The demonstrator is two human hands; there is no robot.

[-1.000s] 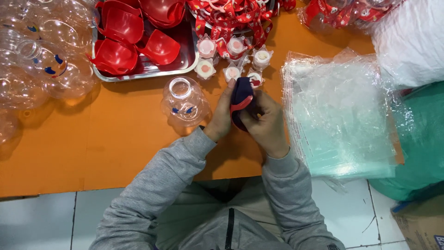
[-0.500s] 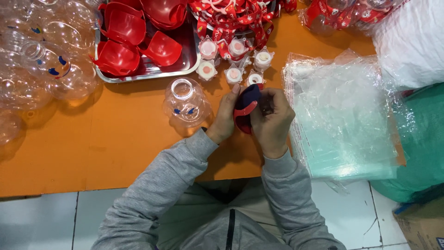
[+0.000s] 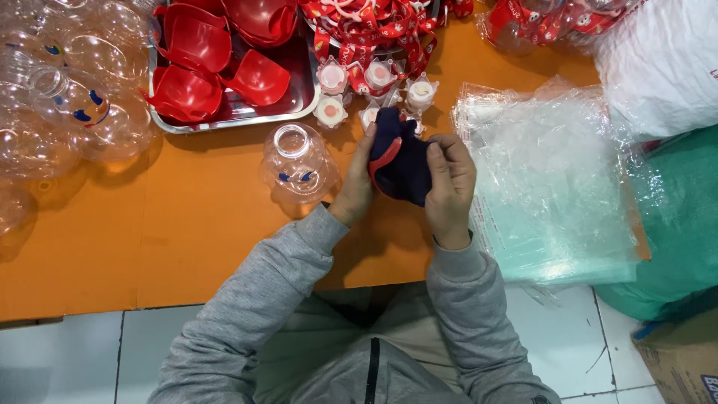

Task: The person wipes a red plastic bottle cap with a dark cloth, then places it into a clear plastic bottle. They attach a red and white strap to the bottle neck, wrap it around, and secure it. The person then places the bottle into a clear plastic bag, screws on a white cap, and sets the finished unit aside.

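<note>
Since a second ago our hands barely shifted. Left hand and right hand both clamp one dark blue cloth piece with red trim above the orange table. One clear bottle stands beside; five small caps behind.

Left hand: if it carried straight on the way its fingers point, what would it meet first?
The left hand, gripping the dark blue cloth piece, points up the table. First in line look the small white caps, then the metal tray; depth is uncertain.
</note>
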